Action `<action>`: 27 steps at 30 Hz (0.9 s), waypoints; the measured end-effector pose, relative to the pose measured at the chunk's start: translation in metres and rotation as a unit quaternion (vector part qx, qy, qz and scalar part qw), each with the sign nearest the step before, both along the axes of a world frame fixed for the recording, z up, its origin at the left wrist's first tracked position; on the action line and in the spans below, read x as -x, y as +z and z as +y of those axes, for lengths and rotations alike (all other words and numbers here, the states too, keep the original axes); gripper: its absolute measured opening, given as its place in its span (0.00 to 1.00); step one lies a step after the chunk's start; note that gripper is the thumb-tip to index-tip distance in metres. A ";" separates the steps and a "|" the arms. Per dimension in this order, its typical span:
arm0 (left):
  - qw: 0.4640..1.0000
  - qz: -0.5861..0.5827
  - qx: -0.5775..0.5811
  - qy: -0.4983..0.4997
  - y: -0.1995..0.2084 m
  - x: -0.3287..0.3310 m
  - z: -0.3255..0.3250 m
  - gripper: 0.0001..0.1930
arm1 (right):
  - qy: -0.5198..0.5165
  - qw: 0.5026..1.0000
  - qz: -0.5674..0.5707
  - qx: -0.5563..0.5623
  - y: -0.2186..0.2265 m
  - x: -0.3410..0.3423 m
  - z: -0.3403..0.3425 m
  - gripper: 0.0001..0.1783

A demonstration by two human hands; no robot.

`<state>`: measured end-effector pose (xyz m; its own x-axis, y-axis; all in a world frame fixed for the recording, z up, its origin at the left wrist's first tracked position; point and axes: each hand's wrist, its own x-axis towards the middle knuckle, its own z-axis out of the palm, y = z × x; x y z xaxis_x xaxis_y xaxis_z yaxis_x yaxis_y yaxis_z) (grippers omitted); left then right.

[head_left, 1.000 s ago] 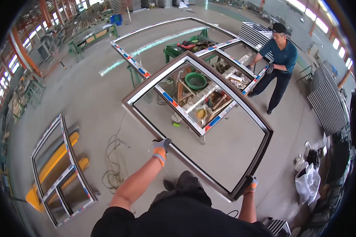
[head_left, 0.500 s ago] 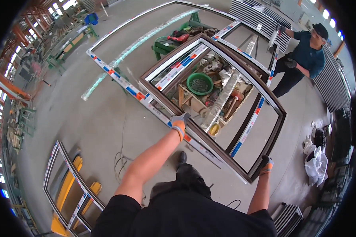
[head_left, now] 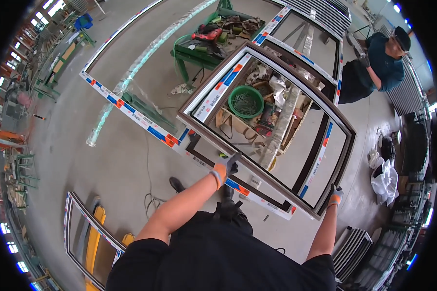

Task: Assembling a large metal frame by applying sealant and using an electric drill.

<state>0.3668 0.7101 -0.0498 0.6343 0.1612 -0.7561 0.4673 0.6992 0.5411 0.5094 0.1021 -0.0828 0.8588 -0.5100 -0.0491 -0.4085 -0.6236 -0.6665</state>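
Note:
A brown window sash frame [head_left: 204, 131] with striped protective tape is held tilted over a larger taped window frame [head_left: 148, 128]. My left hand [head_left: 226, 167], in a grey and orange glove, is closed on its near edge. My right hand [head_left: 335, 194], gloved alike, grips the near right corner; some of its fingers are hidden behind the profile. Through the sash opening show a green bowl [head_left: 245, 102] of small metal parts and a foil-wrapped bar [head_left: 282, 127].
A green bench [head_left: 194, 57] bearing a red power tool [head_left: 208, 33] stands beyond. At right, a co-worker [head_left: 381, 63] holds something long. White bags [head_left: 386, 182] lie on the right floor. Another frame [head_left: 90, 235] and yellow supports [head_left: 96, 228] are at lower left; a cable [head_left: 151, 200] trails nearby.
The brown sash has shifted away from the larger frame's near edge, so more of that edge shows. Both my hands keep hold. The co-worker has turned and brought both hands together.

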 end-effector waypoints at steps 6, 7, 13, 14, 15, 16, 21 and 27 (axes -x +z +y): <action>0.989 -0.113 -0.008 -0.094 0.040 0.088 0.113 0.09 | -0.054 0.957 -0.110 0.264 0.105 0.064 0.191 0.34; 0.980 -0.159 -0.058 -0.100 0.036 0.102 0.141 0.09 | -0.073 0.959 -0.085 0.260 0.098 0.072 0.205 0.33; 0.824 -0.086 -0.559 -0.024 0.069 0.089 0.294 0.09 | 0.101 0.950 -0.138 0.260 0.113 0.087 0.402 0.26; 0.813 -0.144 -0.564 -0.029 0.051 0.078 0.323 0.10 | 0.122 0.947 -0.123 0.271 0.118 0.085 0.426 0.25; 0.799 -0.200 -0.566 -0.030 0.031 0.067 0.351 0.12 | 0.148 0.942 -0.109 0.281 0.119 0.081 0.445 0.24; 0.802 -0.207 -0.558 -0.042 0.025 0.051 0.368 0.12 | 0.145 0.959 -0.072 0.233 0.116 0.081 0.459 0.24; 0.538 -0.107 -0.808 -0.216 -0.017 0.022 0.413 0.18 | 0.217 0.952 -0.008 0.214 0.096 0.048 0.509 0.23; 0.611 -0.007 -0.760 -0.220 -0.008 -0.007 0.407 0.15 | 0.280 0.952 0.017 0.125 0.065 -0.018 0.539 0.20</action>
<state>0.3743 1.1166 -0.0577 0.8745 0.4811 0.0622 0.4158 -0.8094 0.4146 0.5273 0.6406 -0.0176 0.9995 0.0271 -0.0186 0.0155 -0.8872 -0.4611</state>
